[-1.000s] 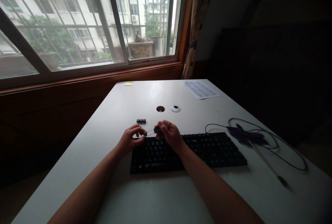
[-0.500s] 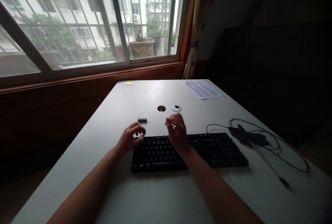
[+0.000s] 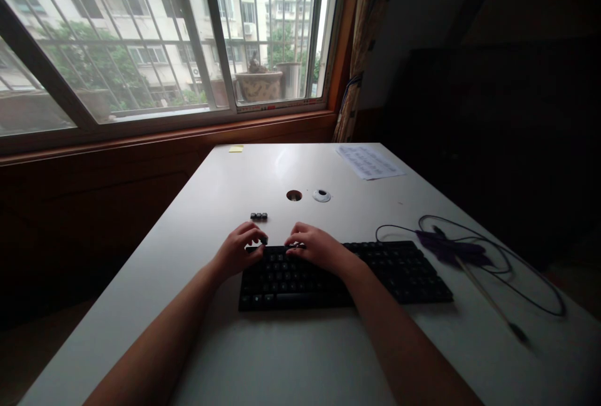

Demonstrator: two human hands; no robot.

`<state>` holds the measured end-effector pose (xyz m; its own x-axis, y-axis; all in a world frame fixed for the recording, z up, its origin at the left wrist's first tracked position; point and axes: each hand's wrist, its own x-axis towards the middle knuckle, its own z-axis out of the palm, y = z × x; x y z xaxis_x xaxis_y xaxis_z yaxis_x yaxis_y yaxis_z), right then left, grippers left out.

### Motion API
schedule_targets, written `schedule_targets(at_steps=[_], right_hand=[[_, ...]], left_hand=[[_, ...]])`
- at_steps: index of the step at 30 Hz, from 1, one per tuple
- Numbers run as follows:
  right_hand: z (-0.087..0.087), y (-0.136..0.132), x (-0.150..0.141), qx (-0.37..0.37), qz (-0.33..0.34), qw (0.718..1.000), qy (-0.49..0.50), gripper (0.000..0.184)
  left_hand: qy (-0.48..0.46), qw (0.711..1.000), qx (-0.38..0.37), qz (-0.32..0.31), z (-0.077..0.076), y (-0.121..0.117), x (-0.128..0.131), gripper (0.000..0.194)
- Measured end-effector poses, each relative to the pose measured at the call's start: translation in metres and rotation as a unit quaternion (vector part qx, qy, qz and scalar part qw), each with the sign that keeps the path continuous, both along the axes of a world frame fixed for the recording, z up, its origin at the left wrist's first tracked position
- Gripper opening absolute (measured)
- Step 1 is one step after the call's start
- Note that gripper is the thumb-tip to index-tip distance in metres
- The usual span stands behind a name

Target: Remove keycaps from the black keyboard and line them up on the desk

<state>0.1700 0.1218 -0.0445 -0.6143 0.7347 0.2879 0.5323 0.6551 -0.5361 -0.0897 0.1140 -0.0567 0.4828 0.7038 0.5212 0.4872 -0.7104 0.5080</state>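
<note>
"Listing from the middle: one black keyboard [image 3: 291, 284], lying lengthwise across the white bench [image 3: 263, 356]. What are the hands holding?"

"Item, left hand [image 3: 240, 249]: hanging about the keyboard's far left corner, its grip clamping one small dark keycap [image 3: 264, 240] between thumb and fingertips."

"And the other?"

"Item, right hand [image 3: 322, 248]: reaching over the keyboard's far edge, facing the left hand, fingers bending down towards the thumb. Something dark is showing between them; I am not managing to tell whether that grip is clamping on it or standing apart."

"What is lying beyond?"

"Three loose keycaps [image 3: 258, 216], sitting in a row just past the left hand. Farther out, a round hole [image 3: 294, 195] is opening in the bench, and a white ring [image 3: 322, 195] is resting beside it."

"Right-hand side?"

"One dark cable [image 3: 535, 277], leaving the keyboard's far edge and looping about a purple cloth [image 3: 451, 249]. One thin stick [image 3: 486, 296], dark-tipped, is pointing from the cloth towards the near right."

"Far end?"

"One yellow note [image 3: 236, 149], lying by the left corner; printed sheets [image 3: 370, 163], lying by the right. Behind, a barred window [image 3: 178, 36] is letting in daylight."
</note>
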Motion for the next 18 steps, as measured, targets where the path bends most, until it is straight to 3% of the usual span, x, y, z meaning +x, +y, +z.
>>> schedule_targets(at_steps=[8, 18], right_hand=[[0.0, 0.001, -0.001, 0.006, 0.005, 1.0, 0.018, 0.012], [0.003, -0.006, -0.018, 0.105, -0.014, 0.989, 0.106, 0.019]], left_hand=[[0.004, 1.0, -0.01, -0.012, 0.001, -0.001, 0.001, 0.02], [-0.026, 0.999, -0.01, -0.035, 0.005, 0.0, 0.003, 0.019]])
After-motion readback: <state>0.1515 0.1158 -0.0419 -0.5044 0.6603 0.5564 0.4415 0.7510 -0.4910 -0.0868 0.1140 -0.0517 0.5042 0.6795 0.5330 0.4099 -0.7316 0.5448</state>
